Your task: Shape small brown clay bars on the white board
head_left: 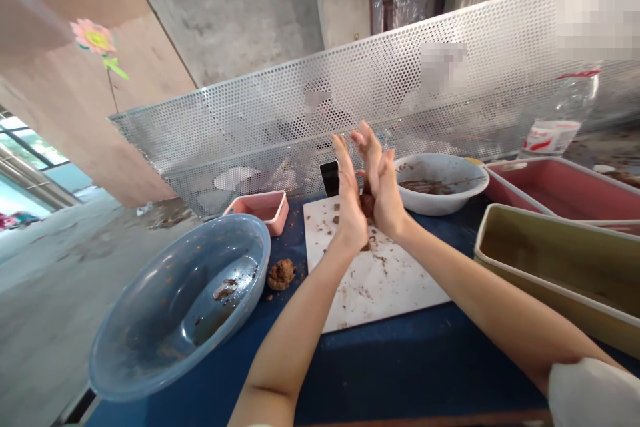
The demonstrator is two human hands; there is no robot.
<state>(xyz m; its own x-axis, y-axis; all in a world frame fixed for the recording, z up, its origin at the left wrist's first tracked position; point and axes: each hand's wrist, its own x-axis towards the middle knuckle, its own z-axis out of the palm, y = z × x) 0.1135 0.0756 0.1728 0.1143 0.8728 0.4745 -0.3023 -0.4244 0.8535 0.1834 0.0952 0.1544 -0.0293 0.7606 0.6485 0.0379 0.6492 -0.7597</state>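
My left hand [349, 197] and my right hand [383, 180] are raised above a white board [380, 280], palms pressed toward each other with the fingers stretched upward. A brown lump of clay [367, 203] is squeezed between the two palms. Brown crumbs and smears lie on the board beneath the hands. Another small brown lump [281, 273] sits on the blue table left of the board.
A large blue basin [150, 340] with brown residue stands at the left. A small pink tray [265, 208], a dark phone [330, 177], a white bowl [440, 183], a pink tray [565, 187] and an olive tray [555, 260] surround the board. A perforated metal screen [350, 100] backs the table.
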